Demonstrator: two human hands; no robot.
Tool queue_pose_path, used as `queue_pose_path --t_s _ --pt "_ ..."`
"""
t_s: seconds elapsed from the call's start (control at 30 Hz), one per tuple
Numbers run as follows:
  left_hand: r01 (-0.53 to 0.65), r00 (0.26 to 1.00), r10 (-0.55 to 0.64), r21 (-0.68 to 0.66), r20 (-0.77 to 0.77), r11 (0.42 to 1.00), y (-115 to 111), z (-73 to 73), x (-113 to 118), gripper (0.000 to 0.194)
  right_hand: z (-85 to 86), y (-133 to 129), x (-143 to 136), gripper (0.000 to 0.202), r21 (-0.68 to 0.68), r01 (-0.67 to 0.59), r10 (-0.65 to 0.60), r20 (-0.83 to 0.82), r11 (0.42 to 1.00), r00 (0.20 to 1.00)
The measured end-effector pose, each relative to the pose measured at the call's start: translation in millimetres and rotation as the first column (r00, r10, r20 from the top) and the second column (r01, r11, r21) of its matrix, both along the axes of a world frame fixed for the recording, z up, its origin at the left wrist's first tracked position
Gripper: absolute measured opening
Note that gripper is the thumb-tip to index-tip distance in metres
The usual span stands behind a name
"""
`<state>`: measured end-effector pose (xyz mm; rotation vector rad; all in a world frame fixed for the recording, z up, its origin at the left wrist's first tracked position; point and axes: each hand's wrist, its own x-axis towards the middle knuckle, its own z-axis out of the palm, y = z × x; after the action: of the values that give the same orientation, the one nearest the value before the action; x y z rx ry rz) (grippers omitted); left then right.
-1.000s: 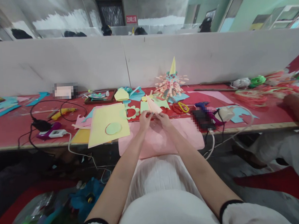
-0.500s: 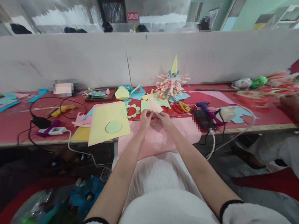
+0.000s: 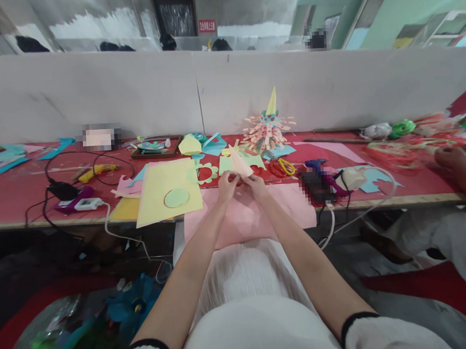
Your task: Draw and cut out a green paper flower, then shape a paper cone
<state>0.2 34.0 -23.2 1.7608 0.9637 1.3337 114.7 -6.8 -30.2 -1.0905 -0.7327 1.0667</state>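
My left hand (image 3: 228, 185) and my right hand (image 3: 254, 186) meet at the middle of the table's front edge, fingertips pinched close together. Between them they grip the lower end of a folded pale pink paper (image 3: 240, 162), whose narrow tip points up and away. Under my wrists a large pink sheet (image 3: 242, 210) hangs over the edge onto my lap. Just beyond my fingers lie a green paper with cut-outs (image 3: 227, 165) and a green flower-shaped ring (image 3: 206, 173). Red and yellow scissors (image 3: 282, 167) rest to the right of my right hand.
Yellow sheets (image 3: 167, 191) carry a green circle (image 3: 176, 198) at left. A paper cone with fringes (image 3: 269, 131) stands behind. Glue guns (image 3: 98, 172), cables and a white power strip (image 3: 88, 204) lie leftward. At far right, a person's hands (image 3: 454, 157) are near red strands (image 3: 396, 154).
My hands stay almost in place, with a slight shift of the fingers. The folded pink paper has tilted a little. The other person's hands at the right have moved slightly.
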Motion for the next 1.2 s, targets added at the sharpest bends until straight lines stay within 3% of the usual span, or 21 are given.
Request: queue_pose_path --t_s 0.27,0.4,0.6,0.77,1.0,1.2 --pt "0.004 0.997 0.0 -0.055 0.073 0.998 0 0.9 0 0.01 -3.5 3 3 0.043 0.026 0.035 -0.035 -0.018 0.999 0.999" --pt "-0.034 0.981 0.054 -0.113 0.184 0.993 2 -0.2 2 0.031 0.0 1 6 0.044 0.038 0.004 -0.002 -0.055 0.999 0.998" --pt "0.173 0.933 -0.101 -0.184 0.346 0.968 7 -1.0 6 0.053 5.7 -2 4 0.045 0.01 -0.073 0.074 -0.056 0.997 0.996" --pt "0.251 0.92 -0.157 -0.232 0.361 0.94 11 -3.0 4 0.046 2.8 -3 3 0.044 0.016 -0.062 0.062 0.044 0.998 0.997" --pt "0.161 0.937 -0.036 -0.34 0.348 0.927 24 -15.5 2 0.037 -1.8 1 3 0.042 0.02 -0.049 0.047 0.078 0.999 0.996" --pt "0.117 0.932 0.018 -0.346 0.363 0.931 24 -16.2 2 0.038 -4.7 4 4 0.04 0.052 -0.018 0.013 0.078 0.998 0.997"
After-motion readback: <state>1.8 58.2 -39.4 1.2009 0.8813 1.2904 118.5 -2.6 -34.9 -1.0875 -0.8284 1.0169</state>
